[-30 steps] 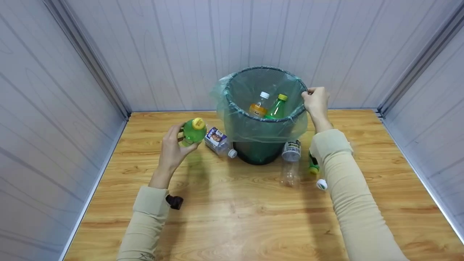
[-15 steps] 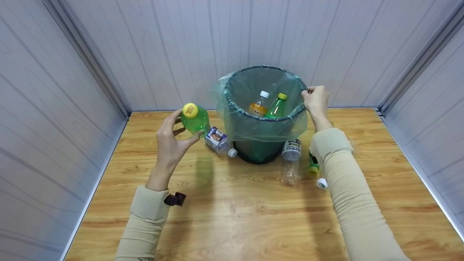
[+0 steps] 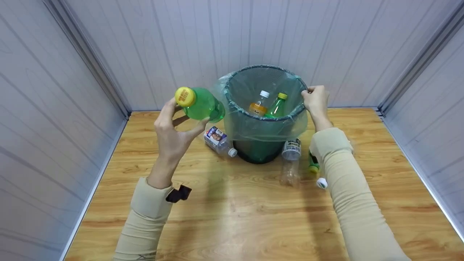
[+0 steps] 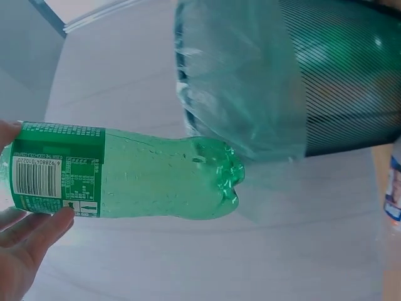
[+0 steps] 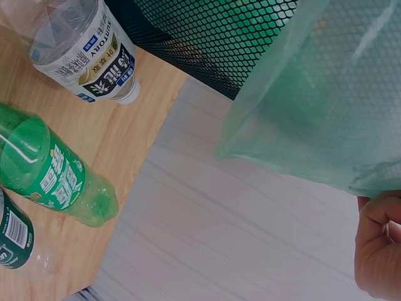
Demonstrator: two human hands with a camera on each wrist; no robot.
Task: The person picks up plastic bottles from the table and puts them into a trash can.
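Note:
My left hand grips a green plastic bottle with a yellow cap, raised beside the left rim of the trash can. The bottle is tilted, its cap toward me and its base toward the can; its green label with a barcode shows in the left wrist view. At the can's right rim, my right hand pinches the edge of the green bin liner. The black mesh trash can stands upright. Inside it lean a bottle with orange contents and a green bottle with a yellow cap.
Left of the can lies a clear bottle with a purple label. To its right lie a clear bottle with a white label, a green bottle and a clear bottle with a dark green label. Panel walls border the wooden table.
My left hand has raised the green bottle and tipped it, its base swinging right toward the can's rim. The right hand keeps its place on the rim.

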